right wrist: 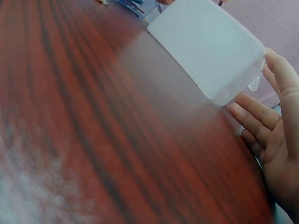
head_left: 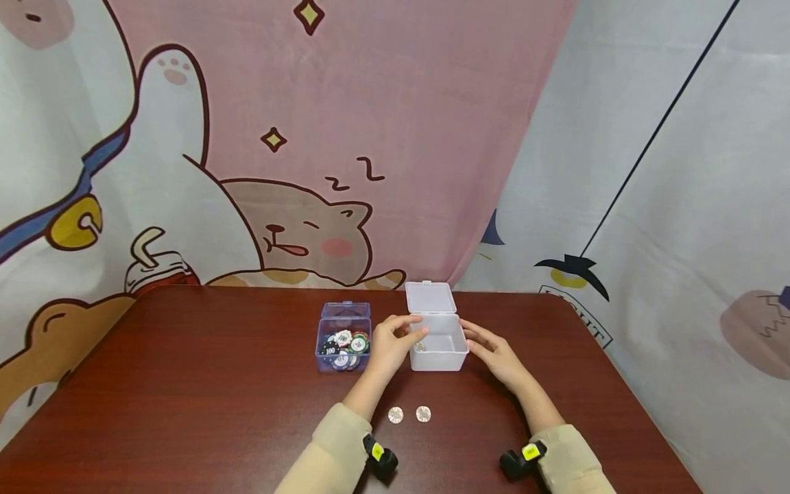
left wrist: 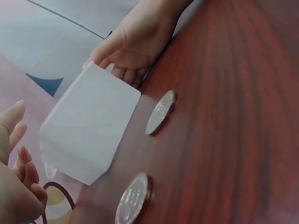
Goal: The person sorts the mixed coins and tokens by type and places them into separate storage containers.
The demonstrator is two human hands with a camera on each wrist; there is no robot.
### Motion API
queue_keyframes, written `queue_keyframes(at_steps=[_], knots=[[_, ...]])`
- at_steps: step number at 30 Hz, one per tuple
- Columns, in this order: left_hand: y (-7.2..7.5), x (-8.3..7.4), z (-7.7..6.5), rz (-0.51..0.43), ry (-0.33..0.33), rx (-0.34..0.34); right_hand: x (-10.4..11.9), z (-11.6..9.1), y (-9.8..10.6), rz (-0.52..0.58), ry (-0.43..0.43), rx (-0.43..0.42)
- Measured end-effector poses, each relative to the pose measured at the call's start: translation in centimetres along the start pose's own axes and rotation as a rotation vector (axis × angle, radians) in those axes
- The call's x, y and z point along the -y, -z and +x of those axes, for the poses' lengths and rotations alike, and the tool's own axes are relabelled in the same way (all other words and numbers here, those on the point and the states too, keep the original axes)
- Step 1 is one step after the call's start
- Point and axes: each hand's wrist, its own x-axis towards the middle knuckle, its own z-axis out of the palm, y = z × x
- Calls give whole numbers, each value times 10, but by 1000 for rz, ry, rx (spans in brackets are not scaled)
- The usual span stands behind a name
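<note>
On the table stands a white plastic box (head_left: 439,361) with its lid (head_left: 430,298) raised at the back. A round poker chip (head_left: 420,347) shows at the left inside it. My left hand (head_left: 391,345) is over the box's left rim, thumb and forefinger apart, and nothing shows between them. At the box's right side, my right hand (head_left: 501,357) touches the wall with its fingertips, fingers fairly straight. Two pale chips, a left chip (head_left: 396,415) and a right chip (head_left: 423,414), lie flat on the table in front of the box.
A clear blue box (head_left: 344,310) holding several mixed poker chips (head_left: 343,338) stands open, left of my left hand. The dark red wooden table (head_left: 204,384) ends at a printed cloth backdrop (head_left: 401,226) behind the boxes.
</note>
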Motion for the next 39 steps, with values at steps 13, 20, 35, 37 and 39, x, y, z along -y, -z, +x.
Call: queue_keyframes(at_steps=[13, 20, 35, 37, 39], knots=[[23, -50, -24, -29, -33, 91, 2, 0, -2, 14, 11, 3], [30, -48, -33, -37, -23, 182, 1, 0, -1, 7, 16, -1], [44, -37, -52, -16, -76, 406, 1, 1, -1, 39, 29, 13], [46, -27, -54, 0, -71, 420, 0, 1, -1, 45, 29, 15], [47, -15, -55, 16, -76, 437, 0, 1, -1, 48, 32, 17]])
